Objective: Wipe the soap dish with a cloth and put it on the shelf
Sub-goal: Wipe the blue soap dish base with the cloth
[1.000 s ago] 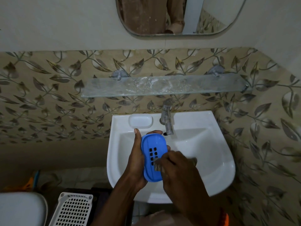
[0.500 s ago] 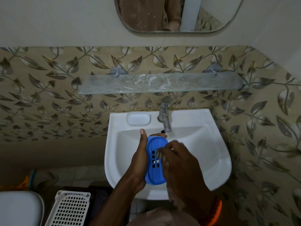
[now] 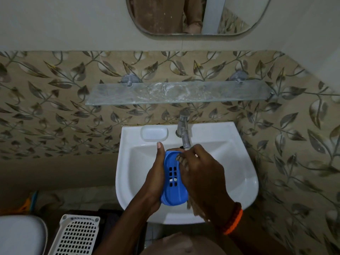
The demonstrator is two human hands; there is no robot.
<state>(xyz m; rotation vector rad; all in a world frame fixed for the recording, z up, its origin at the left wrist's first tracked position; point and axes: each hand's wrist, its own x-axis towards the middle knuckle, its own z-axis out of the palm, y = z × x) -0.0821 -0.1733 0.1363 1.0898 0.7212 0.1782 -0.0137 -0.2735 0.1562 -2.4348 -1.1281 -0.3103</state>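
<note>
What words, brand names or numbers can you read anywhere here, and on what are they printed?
None: no readable text shows anywhere.
The blue soap dish in the left hand: only slots, no lettering.
The tap, white sink, glass shelf and white slotted basket: no visible marks or labels.

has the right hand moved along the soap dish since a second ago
Yes. The right hand has slid up the blue soap dish, from its lower half toward the end nearest the tap.

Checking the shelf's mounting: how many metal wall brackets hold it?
2: left bracket and right bracket, both along the glass shelf's back edge. Others may be hidden underneath.
</note>
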